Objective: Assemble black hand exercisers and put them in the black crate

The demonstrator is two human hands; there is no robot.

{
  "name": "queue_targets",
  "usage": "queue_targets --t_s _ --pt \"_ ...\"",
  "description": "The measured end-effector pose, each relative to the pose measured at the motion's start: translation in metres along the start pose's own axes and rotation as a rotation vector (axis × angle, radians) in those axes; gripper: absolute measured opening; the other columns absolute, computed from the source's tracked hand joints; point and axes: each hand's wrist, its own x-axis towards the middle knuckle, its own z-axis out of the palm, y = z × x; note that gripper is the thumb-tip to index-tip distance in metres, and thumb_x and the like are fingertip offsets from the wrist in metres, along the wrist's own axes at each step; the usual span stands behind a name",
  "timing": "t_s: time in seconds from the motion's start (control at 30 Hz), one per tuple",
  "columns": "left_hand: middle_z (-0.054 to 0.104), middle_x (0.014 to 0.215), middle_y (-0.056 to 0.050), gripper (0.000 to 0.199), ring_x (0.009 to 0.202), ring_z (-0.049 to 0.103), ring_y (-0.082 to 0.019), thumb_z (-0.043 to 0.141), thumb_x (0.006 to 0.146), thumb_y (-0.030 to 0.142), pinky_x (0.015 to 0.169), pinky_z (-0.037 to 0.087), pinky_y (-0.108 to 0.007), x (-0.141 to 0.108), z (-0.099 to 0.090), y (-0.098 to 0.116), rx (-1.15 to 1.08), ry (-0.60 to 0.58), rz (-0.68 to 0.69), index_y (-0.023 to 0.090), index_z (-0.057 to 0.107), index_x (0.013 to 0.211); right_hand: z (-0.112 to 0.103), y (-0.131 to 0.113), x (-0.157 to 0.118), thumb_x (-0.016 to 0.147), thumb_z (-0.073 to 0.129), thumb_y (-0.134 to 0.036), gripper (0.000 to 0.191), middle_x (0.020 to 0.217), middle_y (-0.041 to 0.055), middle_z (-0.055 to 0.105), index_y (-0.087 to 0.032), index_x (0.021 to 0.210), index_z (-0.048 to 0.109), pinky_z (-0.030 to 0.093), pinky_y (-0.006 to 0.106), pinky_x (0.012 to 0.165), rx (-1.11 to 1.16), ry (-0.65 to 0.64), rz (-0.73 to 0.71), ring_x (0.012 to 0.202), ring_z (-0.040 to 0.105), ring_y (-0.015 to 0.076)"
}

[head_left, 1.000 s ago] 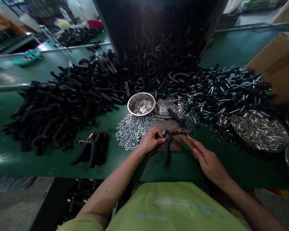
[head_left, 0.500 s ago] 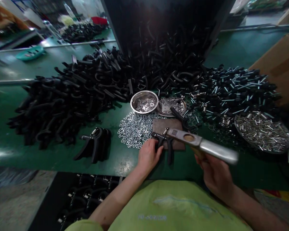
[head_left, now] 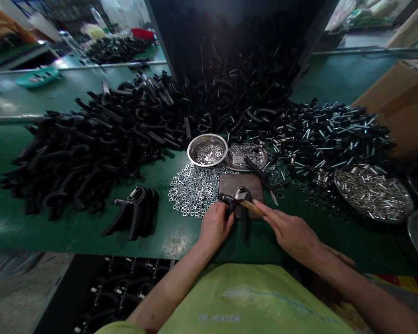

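Observation:
My left hand (head_left: 214, 226) is closed on a black plastic clamp (head_left: 244, 222) that lies over a flat metal plate (head_left: 226, 182). In my right hand (head_left: 292, 232) is a hammer (head_left: 251, 207), gripped by its wooden handle. The hammer's head is down at the top of the clamp, beside its small spring. A pile of small nuts (head_left: 191, 192) spreads to the left of the plate. Behind the plate are a round steel bowl (head_left: 208, 162) with small metal parts and an oval tray (head_left: 264, 163). A black-handled tool (head_left: 254, 168) leans across the tray's front edge.
Black plastic parts (head_left: 76, 157) are heaped at left and centre. Black knobs with screws (head_left: 334, 130) lie at right, near a dish of pins (head_left: 372, 195) and a cardboard box (head_left: 397, 106). Several assembled clamps (head_left: 135, 215) stand at left. An orange sleeve (head_left: 7, 21) shows far left.
The hammer has come down from its raised position at the right to the top of the clamp. My right hand has moved left and up with it. The view has shifted slightly.

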Motion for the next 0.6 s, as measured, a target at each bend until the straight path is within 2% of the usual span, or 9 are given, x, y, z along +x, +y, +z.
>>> queue_targets --t_s 0.1,0.17,0.23,0.33,0.4,0.47,0.5,0.6 --pt "0.059 0.086 -0.006 0.006 0.083 0.056 -0.021 0.053 0.084 0.025 0.073 0.045 -0.032 0.001 0.000 -0.001 -0.011 0.004 -0.010 0.020 0.050 0.087 -0.021 -0.005 0.005 0.094 0.033 -0.023 0.047 0.102 0.0059 0.069 -0.029 0.141 0.038 0.056 0.032 0.074 0.105 0.226 -0.013 0.084 0.068 0.0188" --pt "0.059 0.087 -0.006 0.006 0.083 0.056 -0.021 0.053 0.084 0.025 0.073 0.044 -0.032 0.001 0.000 -0.002 -0.023 0.000 -0.015 0.020 0.050 0.087 -0.025 -0.002 0.008 0.094 0.031 -0.024 0.046 0.103 0.0083 0.070 -0.025 0.139 0.040 0.056 0.033 0.074 0.115 0.371 0.019 0.084 0.068 0.0201" --pt "0.059 0.087 -0.006 0.006 0.083 0.056 -0.021 0.053 0.084 0.025 0.073 0.044 -0.032 0.002 0.000 -0.003 -0.033 -0.007 -0.021 0.021 0.050 0.086 -0.017 0.006 0.014 0.094 0.031 -0.025 0.045 0.102 0.0094 0.070 -0.023 0.137 0.042 0.056 0.035 0.072 0.084 0.355 0.055 0.083 0.069 0.0218" --pt "0.059 0.085 -0.006 0.007 0.081 0.056 -0.020 0.054 0.082 0.026 0.071 0.043 -0.031 0.004 0.000 -0.003 -0.037 -0.022 -0.035 0.021 0.050 0.084 0.005 0.021 0.024 0.094 0.033 -0.025 0.045 0.117 0.0075 0.067 -0.025 0.138 0.042 0.056 0.038 0.076 0.049 0.130 0.085 0.092 0.068 0.0231" --pt "0.059 0.082 -0.005 0.009 0.078 0.056 -0.020 0.056 0.081 0.027 0.067 0.042 -0.030 0.007 -0.001 -0.001 -0.032 -0.044 -0.062 0.021 0.050 0.083 0.012 0.028 0.025 0.095 0.032 -0.025 0.047 0.129 0.0053 0.060 -0.027 0.141 0.037 0.055 0.038 0.081 0.055 0.085 0.105 0.101 0.065 0.0221" --pt "0.059 0.078 -0.004 0.010 0.072 0.056 -0.019 0.058 0.079 0.028 0.063 0.040 -0.029 0.010 -0.004 0.002 -0.020 -0.074 -0.108 0.021 0.051 0.080 0.012 0.033 0.016 0.095 0.033 -0.026 0.047 0.131 0.0046 0.058 -0.028 0.142 0.034 0.055 0.035 0.081 0.048 0.158 0.105 0.103 0.065 0.0212" --pt "0.058 0.076 -0.003 0.011 0.070 0.055 -0.018 0.059 0.078 0.028 0.061 0.039 -0.029 0.012 -0.007 0.002 -0.020 -0.088 -0.130 0.021 0.051 0.078 0.011 0.036 0.007 0.095 0.034 -0.027 0.048 0.128 0.0051 0.060 -0.028 0.142 0.035 0.055 0.034 0.077 0.020 0.209 0.102 0.098 0.066 0.0211" --pt "0.058 0.071 -0.001 0.012 0.065 0.054 -0.016 0.062 0.075 0.028 0.059 0.037 -0.027 0.016 -0.027 -0.005 -0.059 -0.080 -0.188 0.021 0.053 0.075 0.011 0.057 -0.028 0.093 0.040 -0.029 0.048 0.106 0.0075 0.069 -0.030 0.141 0.039 0.048 0.033 0.053 -0.144 0.333 0.120 0.068 0.066 0.0208"
